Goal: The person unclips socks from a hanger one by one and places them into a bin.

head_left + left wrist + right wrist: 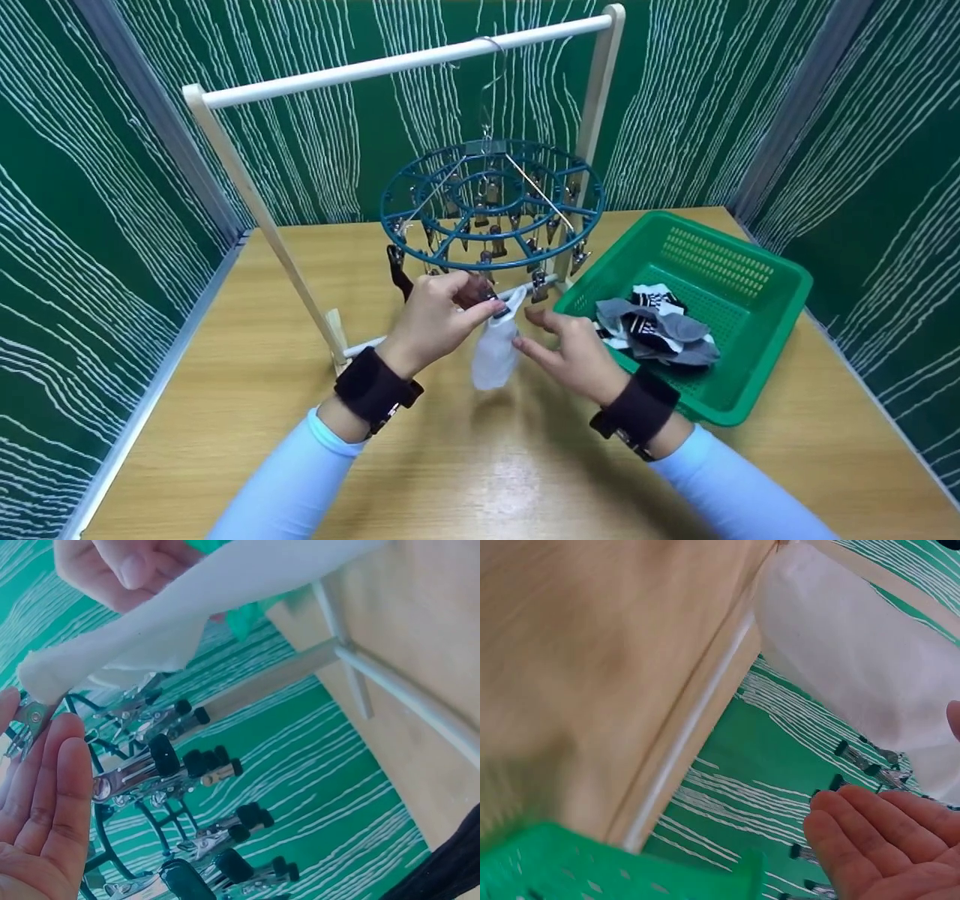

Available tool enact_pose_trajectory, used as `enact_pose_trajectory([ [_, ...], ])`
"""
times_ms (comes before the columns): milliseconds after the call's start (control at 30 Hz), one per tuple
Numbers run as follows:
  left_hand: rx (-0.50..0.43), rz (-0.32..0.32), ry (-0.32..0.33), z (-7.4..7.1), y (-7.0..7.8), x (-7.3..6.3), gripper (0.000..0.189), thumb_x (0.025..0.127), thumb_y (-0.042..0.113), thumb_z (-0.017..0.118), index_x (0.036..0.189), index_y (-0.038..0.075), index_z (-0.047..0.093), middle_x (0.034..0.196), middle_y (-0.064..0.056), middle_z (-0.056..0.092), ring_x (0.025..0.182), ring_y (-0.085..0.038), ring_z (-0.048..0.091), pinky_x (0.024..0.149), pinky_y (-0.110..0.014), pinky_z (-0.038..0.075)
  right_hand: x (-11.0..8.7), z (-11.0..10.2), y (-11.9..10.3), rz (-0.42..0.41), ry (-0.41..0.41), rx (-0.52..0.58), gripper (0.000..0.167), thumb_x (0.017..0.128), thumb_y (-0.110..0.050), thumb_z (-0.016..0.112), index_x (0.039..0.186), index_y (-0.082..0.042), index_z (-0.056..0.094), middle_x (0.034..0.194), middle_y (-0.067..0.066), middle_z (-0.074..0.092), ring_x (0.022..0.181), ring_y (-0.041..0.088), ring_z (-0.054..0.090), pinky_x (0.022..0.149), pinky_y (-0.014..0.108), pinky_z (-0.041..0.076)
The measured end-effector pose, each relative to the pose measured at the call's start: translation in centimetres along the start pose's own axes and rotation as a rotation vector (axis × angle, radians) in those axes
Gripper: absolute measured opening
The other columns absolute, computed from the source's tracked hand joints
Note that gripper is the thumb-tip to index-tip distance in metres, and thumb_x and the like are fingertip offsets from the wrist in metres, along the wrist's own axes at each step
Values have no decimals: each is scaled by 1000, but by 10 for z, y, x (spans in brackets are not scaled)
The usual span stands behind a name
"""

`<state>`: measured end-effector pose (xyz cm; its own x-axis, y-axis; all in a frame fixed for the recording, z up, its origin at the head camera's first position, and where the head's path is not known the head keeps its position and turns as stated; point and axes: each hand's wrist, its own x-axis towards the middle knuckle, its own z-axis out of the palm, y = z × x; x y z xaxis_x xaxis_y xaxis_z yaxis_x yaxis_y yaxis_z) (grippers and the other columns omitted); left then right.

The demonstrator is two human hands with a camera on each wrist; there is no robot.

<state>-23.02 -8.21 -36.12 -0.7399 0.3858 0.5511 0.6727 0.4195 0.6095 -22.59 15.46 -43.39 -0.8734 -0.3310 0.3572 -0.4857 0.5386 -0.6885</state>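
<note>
A white sock (pixel 495 352) hangs toe down below the front rim of a round, dark teal clip hanger (pixel 491 264). Its upper edge sits in a metal clip (pixel 34 716), which my left hand (pixel 439 319) pinches between thumb and fingers. To the right of the sock is my right hand (pixel 574 349), its thumb at the fabric. In the right wrist view, the fingers (pixel 877 829) of that hand are extended beside the sock and curl round nothing. Many more clips with dark tips dangle from the hanger's rings, close about the left hand.
A wooden stand with a white top bar (pixel 337 75) carries the hanger by a hook. At the right, a green basket (pixel 780 300) contains a pile of grey, black and white socks (pixel 660 330). A dark sock (pixel 399 270) hangs at the hanger's left side.
</note>
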Motion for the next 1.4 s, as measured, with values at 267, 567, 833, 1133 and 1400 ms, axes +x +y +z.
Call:
enact_pose_trajectory([
  [267,-10,-20,20,0,0,-1,17,95,10,85,96,-3,74,89,-15,79,75,-21,71,70,-24,60,3,17,5,68,-77,205,50,104,-21,76,144,7,63,141,27,70,128,42,72,109,60,56],
  [567,-25,-23,43,0,1,0,17,94,7,85,95,-4,72,91,-17,78,81,-25,73,74,-35,64,4,30,1,62,37,223,33,103,-11,75,131,7,72,116,22,80,105,34,79,94,47,66],
  [833,-26,-5,70,2,-1,-2,15,95,6,83,94,-4,72,90,-17,78,77,-23,69,72,-41,62,4,34,-3,37,100,206,16,103,-7,75,113,4,80,103,19,82,91,30,80,85,46,68],
  [1133,-4,34,96,1,-3,-4,13,96,4,80,87,-1,72,84,-13,79,72,-21,68,67,-26,53,0,38,2,43,144,174,8,99,-2,77,103,5,80,96,20,82,85,30,80,79,46,69],
  [1400,-27,12,99,-1,-4,-5,13,95,4,82,87,-1,73,84,-14,79,72,-19,68,67,-25,54,-4,37,10,133,128,160,10,98,0,77,105,6,80,98,21,82,89,33,81,80,45,69],
])
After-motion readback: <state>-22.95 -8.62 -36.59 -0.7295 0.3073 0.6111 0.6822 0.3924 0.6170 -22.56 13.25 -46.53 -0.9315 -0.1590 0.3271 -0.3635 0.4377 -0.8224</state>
